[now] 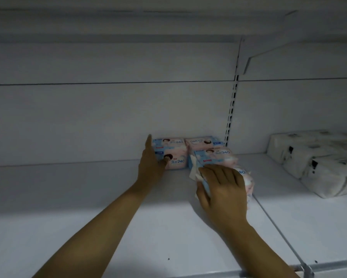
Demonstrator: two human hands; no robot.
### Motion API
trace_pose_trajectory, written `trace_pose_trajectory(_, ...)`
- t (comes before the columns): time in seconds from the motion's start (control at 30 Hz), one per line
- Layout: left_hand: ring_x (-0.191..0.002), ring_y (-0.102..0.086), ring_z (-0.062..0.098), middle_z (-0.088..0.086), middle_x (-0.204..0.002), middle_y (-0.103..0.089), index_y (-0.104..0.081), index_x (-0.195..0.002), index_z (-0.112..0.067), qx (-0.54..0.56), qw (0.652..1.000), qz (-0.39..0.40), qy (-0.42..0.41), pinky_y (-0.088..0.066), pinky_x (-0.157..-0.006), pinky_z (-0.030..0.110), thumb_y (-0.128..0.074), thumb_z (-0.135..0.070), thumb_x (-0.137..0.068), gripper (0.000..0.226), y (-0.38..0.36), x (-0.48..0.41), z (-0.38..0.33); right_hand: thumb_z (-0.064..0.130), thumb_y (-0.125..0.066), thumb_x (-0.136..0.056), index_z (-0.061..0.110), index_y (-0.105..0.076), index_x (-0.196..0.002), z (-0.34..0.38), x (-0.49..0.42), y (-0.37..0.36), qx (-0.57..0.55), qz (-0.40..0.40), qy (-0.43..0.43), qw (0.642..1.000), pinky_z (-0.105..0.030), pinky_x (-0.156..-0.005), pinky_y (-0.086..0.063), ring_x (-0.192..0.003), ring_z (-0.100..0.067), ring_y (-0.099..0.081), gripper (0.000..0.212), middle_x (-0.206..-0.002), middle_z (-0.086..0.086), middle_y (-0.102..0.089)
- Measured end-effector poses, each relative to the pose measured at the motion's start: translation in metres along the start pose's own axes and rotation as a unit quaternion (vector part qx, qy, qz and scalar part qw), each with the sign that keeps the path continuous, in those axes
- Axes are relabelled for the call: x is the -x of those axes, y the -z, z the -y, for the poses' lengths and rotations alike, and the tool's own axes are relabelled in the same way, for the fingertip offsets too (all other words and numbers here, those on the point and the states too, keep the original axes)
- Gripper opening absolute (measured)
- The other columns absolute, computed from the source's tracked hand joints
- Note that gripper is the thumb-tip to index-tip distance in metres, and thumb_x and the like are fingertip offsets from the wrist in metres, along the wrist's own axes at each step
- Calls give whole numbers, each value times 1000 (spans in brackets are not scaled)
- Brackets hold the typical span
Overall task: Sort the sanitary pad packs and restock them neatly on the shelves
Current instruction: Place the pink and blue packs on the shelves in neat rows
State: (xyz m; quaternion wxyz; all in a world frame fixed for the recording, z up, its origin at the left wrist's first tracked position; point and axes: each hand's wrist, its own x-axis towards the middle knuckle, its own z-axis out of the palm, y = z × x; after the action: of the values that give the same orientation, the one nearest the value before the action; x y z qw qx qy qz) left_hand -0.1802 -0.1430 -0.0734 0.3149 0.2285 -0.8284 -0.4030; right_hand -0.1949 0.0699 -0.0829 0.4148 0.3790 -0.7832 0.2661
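Several pink-and-blue sanitary pad packs marked 240 stand at the back of a white shelf (88, 207). Two are stacked at the left (175, 152), with another stack (212, 151) to their right. My left hand (151, 163) has straight fingers laid flat against the left side of the left stack, thumb touching its front. My right hand (222, 189) grips one more pad pack (247, 179) from above, just in front of the right stack; the hand covers most of that pack.
A slotted upright (231, 109) and a metal divider rail (279, 231) separate this bay from the right one. White wrapped tissue packs (317, 157) lie on the right shelf. Another shelf hangs overhead.
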Motion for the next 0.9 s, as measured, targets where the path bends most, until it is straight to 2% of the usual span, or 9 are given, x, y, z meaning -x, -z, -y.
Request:
trace_pose_trajectory(0.07,-138,-36,30,15,-153,-28,3,-153,-24,42,998,-25,39,-36,-108,47,-77,-28,-79,109,3,7,4,21,-63,-73,13,-69,-93,0,0,0,-9,-2,-7,1000,-37,-78,-49,-85,-25,-63,23,-95,-6,-70)
trace_pose_trajectory(0.13,-141,-30,28,12,-156,-21,3,-153,-24,50,996,-39,62,-32,-112,45,-78,-28,-79,110,5,15,9,23,-62,-73,13,-69,-93,1,1,0,-18,-5,-11,1000,-37,-78,-49,-85,-25,-63,23,-95,-5,-69)
trace_pose_trajectory(0.27,-128,-46,25,9,-144,-43,-25,-149,-15,42,997,-36,60,-40,-102,33,-69,-21,-87,76,10,29,11,23,-58,-74,12,-69,-91,0,2,-2,-23,-6,-12,1000,-37,-76,-49,-84,-25,-63,23,-93,-6,-69)
trace_pose_trajectory(0.37,-124,-50,21,4,-139,-51,-41,-141,-15,27,998,-29,48,-41,-98,28,-65,-16,-90,56,14,40,2,22,-63,-73,12,-68,-91,-1,2,-2,-32,-12,-15,999,-37,-77,-48,-83,-26,-63,21,-91,-6,-69)
trace_pose_trajectory(0.47,-124,-49,17,2,-141,-49,-44,-140,-13,16,999,-49,17,-38,-100,25,-63,-14,-91,52,26,56,-11,28,-66,-75,11,-69,-97,-1,1,0,-52,-17,-13,998,-38,-83,-44,-90,-27,-62,28,-96,-7,-68)
trace_pose_trajectory(0.6,-126,-47,13,-2,-140,-49,-45,-140,-19,-52,995,-64,-52,-38,-105,28,-63,-22,-91,52,60,91,-22,31,-64,-80,8,-65,-112,11,0,9,-109,-23,17,994,-45,-107,-34,-117,-32,-57,39,-117,-12,-65)
trace_pose_trajectory(0.73,-129,-44,18,1,-141,-50,-47,-139,-15,-164,972,-69,-151,-29,-107,21,-58,-30,-91,51,101,124,-31,28,-62,-83,9,-55,-125,60,-11,21,-181,17,93,979,-45,-105,-39,-122,-32,-51,47,-129,-14,-59)
trace_pose_trajectory(0.9,-138,-32,13,-3,-147,-43,-42,-142,-18,-237,951,-96,-174,-21,-114,23,-47,-43,-91,57,172,167,-19,31,-58,-88,8,-51,-134,150,-13,17,-264,81,126,953,-43,-107,-37,-129,-30,-47,52,-139,-14,-52)
